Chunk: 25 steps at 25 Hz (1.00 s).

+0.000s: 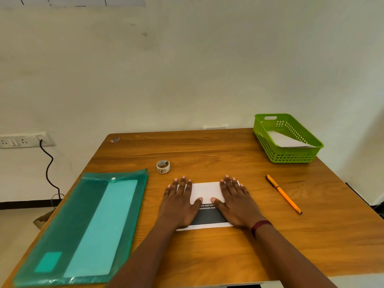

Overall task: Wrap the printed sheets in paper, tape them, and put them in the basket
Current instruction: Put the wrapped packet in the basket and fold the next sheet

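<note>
A printed sheet (207, 218) with a dark panel and white lettering lies on the wooden table (207, 150), a white paper flap (205, 191) folded over its far half. My left hand (179, 201) presses flat on the left side of the fold, fingers straight. My right hand (235, 199) presses flat on the right side, both thumbs meeting near the flap's edge. A small roll of tape (163, 166) stands just beyond my left hand. The green plastic basket (287, 156) sits at the far right corner with a white wrapped packet (285, 140) inside.
A teal transparent folder (87, 225) holding paper covers the table's left side. An orange pen (283, 193) lies to the right of my hands. A wall socket (22, 140) with a black cable is at the left, off the table.
</note>
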Each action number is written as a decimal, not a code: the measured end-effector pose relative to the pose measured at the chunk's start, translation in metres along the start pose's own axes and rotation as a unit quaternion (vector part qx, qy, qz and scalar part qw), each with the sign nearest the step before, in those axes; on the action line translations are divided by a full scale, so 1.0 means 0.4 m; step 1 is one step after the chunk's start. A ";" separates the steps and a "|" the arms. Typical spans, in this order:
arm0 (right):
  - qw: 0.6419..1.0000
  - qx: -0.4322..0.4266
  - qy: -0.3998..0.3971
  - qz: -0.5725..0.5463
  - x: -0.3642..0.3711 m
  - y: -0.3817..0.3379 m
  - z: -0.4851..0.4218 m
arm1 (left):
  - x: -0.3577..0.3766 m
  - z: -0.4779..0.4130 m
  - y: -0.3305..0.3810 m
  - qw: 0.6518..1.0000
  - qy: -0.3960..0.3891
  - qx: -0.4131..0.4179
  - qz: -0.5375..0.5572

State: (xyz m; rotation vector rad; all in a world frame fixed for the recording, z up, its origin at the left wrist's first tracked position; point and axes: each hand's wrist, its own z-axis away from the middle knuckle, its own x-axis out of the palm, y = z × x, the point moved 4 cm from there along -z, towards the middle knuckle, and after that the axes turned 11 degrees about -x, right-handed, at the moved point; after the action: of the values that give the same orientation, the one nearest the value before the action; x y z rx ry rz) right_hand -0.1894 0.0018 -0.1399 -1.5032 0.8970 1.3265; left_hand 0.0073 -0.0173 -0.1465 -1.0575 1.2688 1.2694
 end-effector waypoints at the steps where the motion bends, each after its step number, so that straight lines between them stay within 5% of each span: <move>1: 1.000 0.007 -0.007 -0.001 -0.004 0.014 0.004 | 0.002 -0.003 -0.015 1.000 -0.003 -0.007 0.002; 17: 0.994 -0.042 -0.084 -0.047 -0.110 0.113 -0.044 | -0.090 -0.099 -0.036 0.994 -0.102 -0.009 0.025; 25: 0.993 -0.016 -0.090 -0.073 -0.114 0.096 -0.068 | -0.101 -0.102 -0.010 0.996 -0.091 -0.008 0.024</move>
State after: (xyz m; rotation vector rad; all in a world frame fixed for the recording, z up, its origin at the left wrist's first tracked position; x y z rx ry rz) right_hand -0.2237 -0.0384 -0.1011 -1.4184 0.6429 1.3496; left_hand 0.0127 -0.0611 -0.1093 -0.9049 1.1536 1.3813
